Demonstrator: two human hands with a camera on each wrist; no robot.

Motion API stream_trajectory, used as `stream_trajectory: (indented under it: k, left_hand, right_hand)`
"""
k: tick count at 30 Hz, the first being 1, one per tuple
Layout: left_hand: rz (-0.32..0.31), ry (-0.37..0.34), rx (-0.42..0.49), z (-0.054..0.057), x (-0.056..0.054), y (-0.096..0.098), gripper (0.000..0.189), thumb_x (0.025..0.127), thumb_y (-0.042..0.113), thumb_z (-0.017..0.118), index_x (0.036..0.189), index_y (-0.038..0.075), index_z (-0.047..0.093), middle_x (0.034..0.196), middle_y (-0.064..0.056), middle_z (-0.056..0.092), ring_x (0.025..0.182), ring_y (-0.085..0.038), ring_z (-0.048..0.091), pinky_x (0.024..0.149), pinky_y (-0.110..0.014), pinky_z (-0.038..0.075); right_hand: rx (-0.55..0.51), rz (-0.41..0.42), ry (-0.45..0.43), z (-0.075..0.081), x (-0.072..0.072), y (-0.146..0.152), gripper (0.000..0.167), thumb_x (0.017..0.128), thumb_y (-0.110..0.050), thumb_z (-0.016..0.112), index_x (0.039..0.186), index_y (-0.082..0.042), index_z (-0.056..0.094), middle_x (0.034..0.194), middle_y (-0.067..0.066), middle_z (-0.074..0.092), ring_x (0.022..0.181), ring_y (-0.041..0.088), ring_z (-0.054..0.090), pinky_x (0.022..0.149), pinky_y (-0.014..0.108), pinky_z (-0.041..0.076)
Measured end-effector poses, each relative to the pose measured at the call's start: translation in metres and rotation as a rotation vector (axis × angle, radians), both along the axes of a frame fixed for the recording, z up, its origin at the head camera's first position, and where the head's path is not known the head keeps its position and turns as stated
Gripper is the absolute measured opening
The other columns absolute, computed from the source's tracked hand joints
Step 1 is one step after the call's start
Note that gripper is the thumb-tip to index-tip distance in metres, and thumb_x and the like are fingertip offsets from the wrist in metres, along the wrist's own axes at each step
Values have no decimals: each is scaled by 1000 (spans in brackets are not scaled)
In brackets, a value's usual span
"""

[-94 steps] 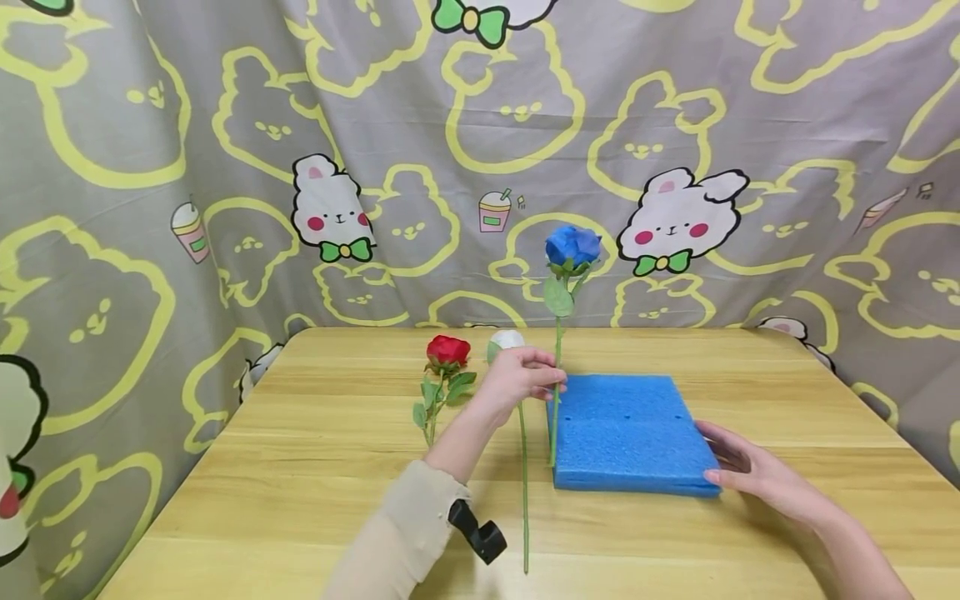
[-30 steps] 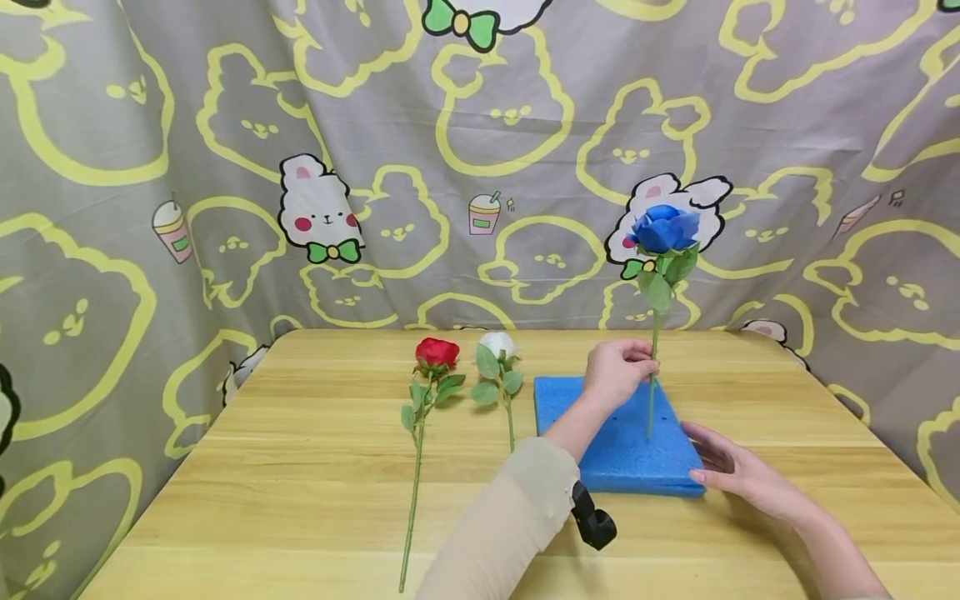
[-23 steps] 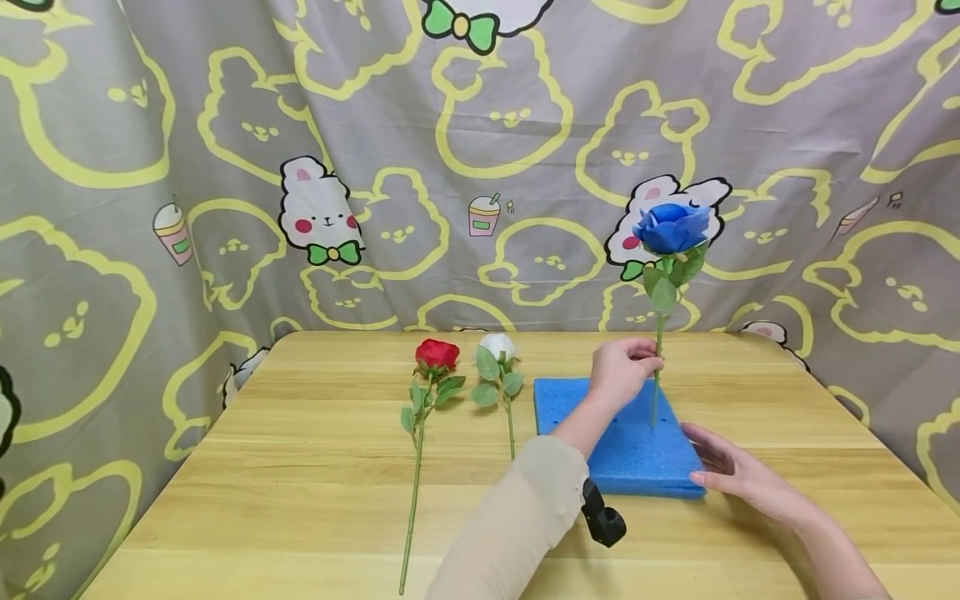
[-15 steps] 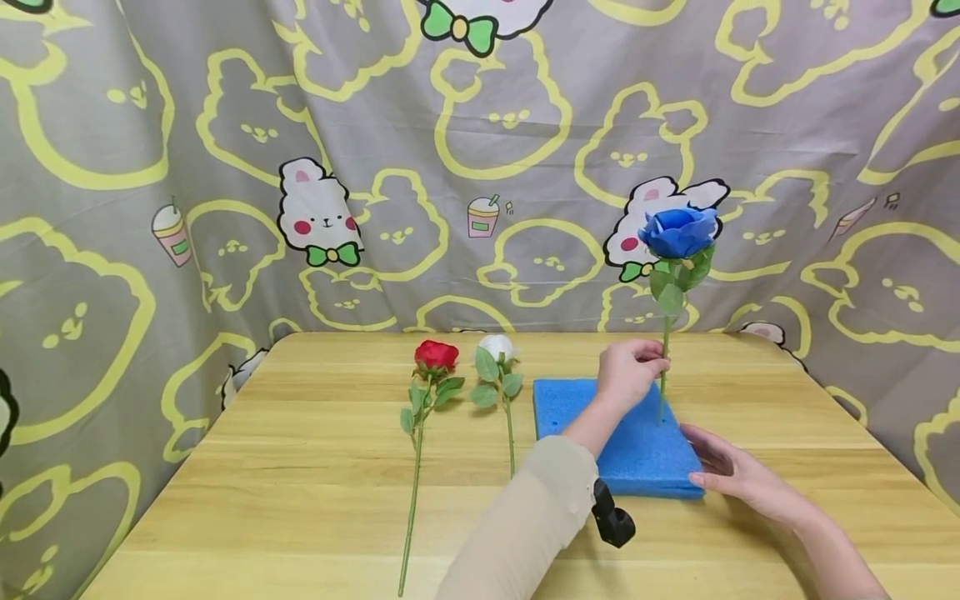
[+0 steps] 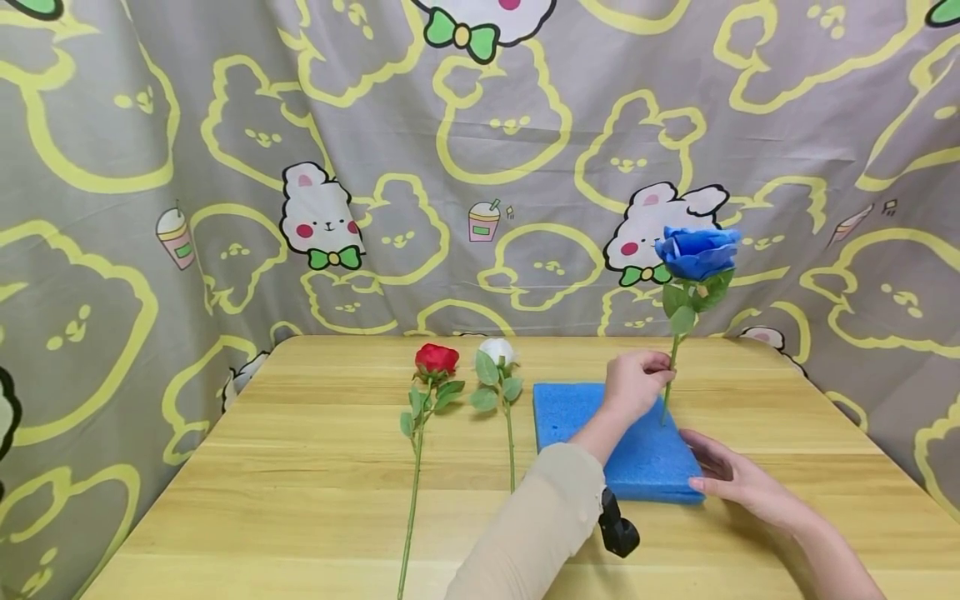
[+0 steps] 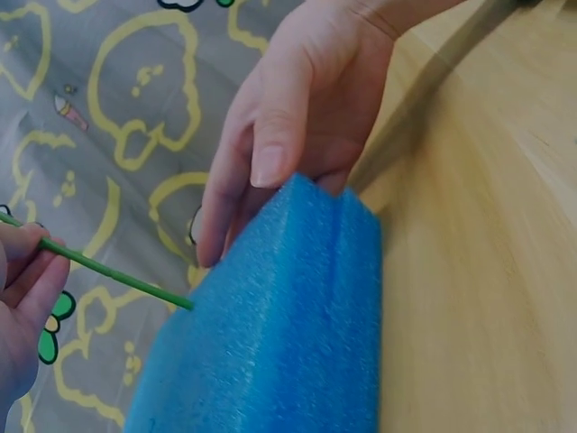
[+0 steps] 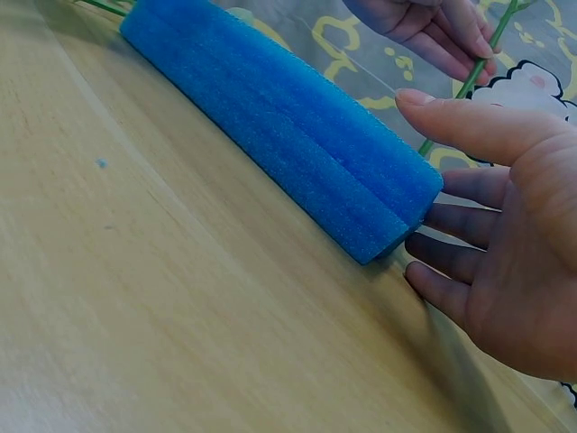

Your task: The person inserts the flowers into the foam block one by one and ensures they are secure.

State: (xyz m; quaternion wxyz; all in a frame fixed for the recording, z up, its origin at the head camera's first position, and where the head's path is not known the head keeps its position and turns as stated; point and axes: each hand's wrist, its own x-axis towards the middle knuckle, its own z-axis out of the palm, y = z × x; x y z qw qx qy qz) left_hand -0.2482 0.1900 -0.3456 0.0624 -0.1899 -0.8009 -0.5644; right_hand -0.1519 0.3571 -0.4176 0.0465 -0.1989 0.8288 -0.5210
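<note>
My left hand (image 5: 632, 385) pinches the green stem of an artificial blue rose (image 5: 699, 253). The rose stands nearly upright, leaning slightly right. Its stem end meets the top of a blue foam block (image 5: 652, 458) near the right edge, as the left wrist view also shows; how deep it goes is hidden. My right hand (image 5: 742, 483) rests against the block's right side. In the right wrist view its fingers (image 7: 464, 225) lie mostly straight along the end face, with the thumb over the top edge. My left forearm covers part of the block.
An artificial red rose (image 5: 437, 360) and a white rose (image 5: 495, 353) lie side by side on the wooden table (image 5: 300, 483), left of the block. A small hole (image 5: 555, 427) shows in the foam's left part. A patterned curtain (image 5: 420, 125) hangs behind.
My left hand has carried the blue rose right, from the block's left edge to its right part, and the flower has since sunk slightly. My right hand stays at the block's side.
</note>
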Motion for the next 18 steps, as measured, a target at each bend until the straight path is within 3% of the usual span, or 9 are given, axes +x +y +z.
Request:
stream_trajectory:
  k: [4, 10, 13, 14, 16, 18]
  left_hand:
    - [3, -14, -17, -6, 0, 0, 7, 82, 12, 72, 89, 11, 74, 78, 8, 69, 71, 4, 59, 61, -7, 43]
    - [-7, -12, -25, -12, -1, 0, 8, 82, 12, 71, 89, 10, 74, 78, 8, 69, 70, 4, 59, 60, -7, 44]
    - [-11, -23, -22, -13, -1, 0, 8, 83, 12, 70, 89, 10, 74, 78, 8, 69, 70, 4, 59, 61, -8, 44]
    - [-12, -28, -20, -14, -1, 0, 7, 83, 12, 70, 89, 10, 74, 78, 8, 69, 70, 4, 59, 61, -8, 44]
    - [-11, -31, -25, -14, 0, 1, 8, 83, 12, 70, 89, 10, 74, 78, 8, 69, 71, 4, 59, 61, -8, 44]
    - [-4, -32, -39, -14, 0, 1, 7, 83, 12, 70, 88, 11, 74, 78, 8, 69, 71, 4, 59, 60, -8, 44]
  right_hand:
    - [3, -2, -5, 0, 0, 0, 60, 91, 0, 52, 137, 19, 19, 139, 37, 24, 111, -16, 37, 87, 9, 37]
    - [16, -26, -42, 0, -1, -1, 61, 91, -4, 53, 138, 17, 19, 141, 33, 24, 111, -16, 37, 88, 9, 37]
    - [2, -13, -46, 0, -1, -1, 62, 92, -4, 53, 138, 17, 18, 143, 16, 31, 111, -16, 37, 88, 9, 37]
    - [-5, -6, -45, 1, -1, -1, 62, 92, -4, 52, 138, 17, 18, 143, 18, 31, 111, -15, 37, 88, 10, 37]
    - [-13, -6, -46, 0, -1, 0, 62, 92, -4, 52, 138, 17, 18, 140, -2, 35, 111, -15, 38, 88, 10, 37]
    - [-15, -8, -45, 0, -1, 0, 62, 92, -3, 52, 138, 17, 18, 139, -3, 35, 111, -15, 38, 88, 10, 37]
